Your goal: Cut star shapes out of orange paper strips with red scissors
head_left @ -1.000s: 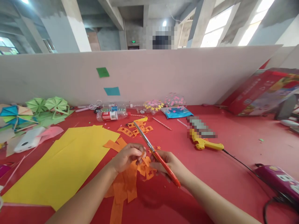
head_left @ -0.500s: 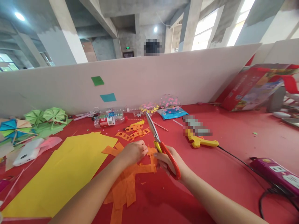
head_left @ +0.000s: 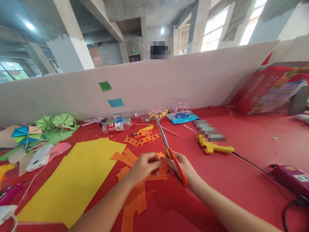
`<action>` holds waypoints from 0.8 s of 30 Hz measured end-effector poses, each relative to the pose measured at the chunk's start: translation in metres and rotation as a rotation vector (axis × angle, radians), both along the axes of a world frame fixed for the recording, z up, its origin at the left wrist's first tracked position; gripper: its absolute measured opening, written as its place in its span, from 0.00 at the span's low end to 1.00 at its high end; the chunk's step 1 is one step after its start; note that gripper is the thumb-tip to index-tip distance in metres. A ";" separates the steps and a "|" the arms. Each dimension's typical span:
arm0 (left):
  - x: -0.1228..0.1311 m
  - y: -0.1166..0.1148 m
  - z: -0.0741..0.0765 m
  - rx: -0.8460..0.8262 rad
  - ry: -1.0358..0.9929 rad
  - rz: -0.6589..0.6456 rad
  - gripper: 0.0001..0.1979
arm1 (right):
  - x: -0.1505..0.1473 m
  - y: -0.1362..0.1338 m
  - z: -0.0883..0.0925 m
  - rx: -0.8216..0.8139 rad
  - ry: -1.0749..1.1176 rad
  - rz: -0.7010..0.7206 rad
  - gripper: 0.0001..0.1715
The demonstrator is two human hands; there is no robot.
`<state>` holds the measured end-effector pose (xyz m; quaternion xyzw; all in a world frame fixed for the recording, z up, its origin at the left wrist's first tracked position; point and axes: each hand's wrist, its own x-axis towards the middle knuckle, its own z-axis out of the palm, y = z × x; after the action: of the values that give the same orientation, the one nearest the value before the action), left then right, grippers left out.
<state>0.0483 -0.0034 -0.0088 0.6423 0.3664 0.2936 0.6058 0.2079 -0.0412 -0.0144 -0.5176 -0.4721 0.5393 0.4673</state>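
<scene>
My left hand (head_left: 143, 167) pinches a strip of orange paper (head_left: 158, 172) that hangs over a pile of orange scraps (head_left: 135, 199) on the red table (head_left: 241, 167). My right hand (head_left: 183, 169) grips red-handled scissors (head_left: 172, 155). Their blades are closed and point up and away from me, just right of the strip. The two hands nearly touch above the scraps.
A large yellow sheet (head_left: 72, 180) lies at left. Behind it are green and blue paper fans (head_left: 45, 127), a water bottle (head_left: 117, 126), and orange star-punched scraps (head_left: 142, 137). A yellow glue gun (head_left: 214, 147) with its cord and a purple device (head_left: 293, 178) sit at right. A white partition (head_left: 169, 80) closes the back.
The scissors swung from leaning far left to pointing nearly upright. My left hand took up the orange strip and drew closer to my right hand. The view shifted slightly.
</scene>
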 end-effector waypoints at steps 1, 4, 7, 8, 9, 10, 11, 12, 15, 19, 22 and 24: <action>-0.002 0.006 -0.001 0.031 0.031 0.058 0.12 | 0.001 0.001 -0.001 -0.003 -0.003 -0.005 0.09; -0.012 0.038 -0.004 0.124 0.112 0.303 0.11 | 0.003 0.003 -0.002 -0.023 -0.021 -0.018 0.10; -0.028 0.070 -0.008 0.160 0.162 0.411 0.09 | 0.004 0.003 -0.002 -0.042 -0.035 -0.025 0.12; -0.034 0.075 -0.009 0.172 0.199 0.428 0.10 | 0.004 0.003 -0.002 -0.047 -0.038 -0.023 0.12; -0.040 0.078 -0.011 0.183 0.251 0.435 0.10 | 0.004 0.002 -0.003 -0.051 -0.040 -0.021 0.12; -0.046 0.077 -0.012 0.200 0.305 0.431 0.09 | 0.004 0.002 -0.003 -0.055 -0.041 -0.017 0.12; -0.051 0.074 -0.013 0.221 0.354 0.415 0.08 | 0.004 0.002 -0.003 -0.060 -0.042 -0.014 0.12; -0.057 0.069 -0.013 0.240 0.398 0.382 0.06 | 0.004 0.001 -0.003 -0.064 -0.044 -0.012 0.12; -0.071 0.054 -0.013 0.298 0.480 0.234 0.07 | 0.003 0.000 -0.002 -0.070 -0.048 -0.011 0.11; -0.080 0.049 -0.015 0.413 0.699 0.018 0.10 | 0.001 0.000 -0.001 -0.083 -0.066 -0.015 0.11; -0.079 0.051 -0.017 0.421 0.715 0.016 0.04 | 0.000 0.001 -0.002 -0.094 -0.083 -0.006 0.10; -0.076 0.052 -0.017 0.458 0.688 0.050 0.02 | 0.000 0.002 -0.003 -0.095 -0.088 0.008 0.11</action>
<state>-0.0280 0.0487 -0.0263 0.8120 0.4883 0.1502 0.2822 0.2076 -0.0395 -0.0177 -0.5607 -0.4680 0.5397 0.4187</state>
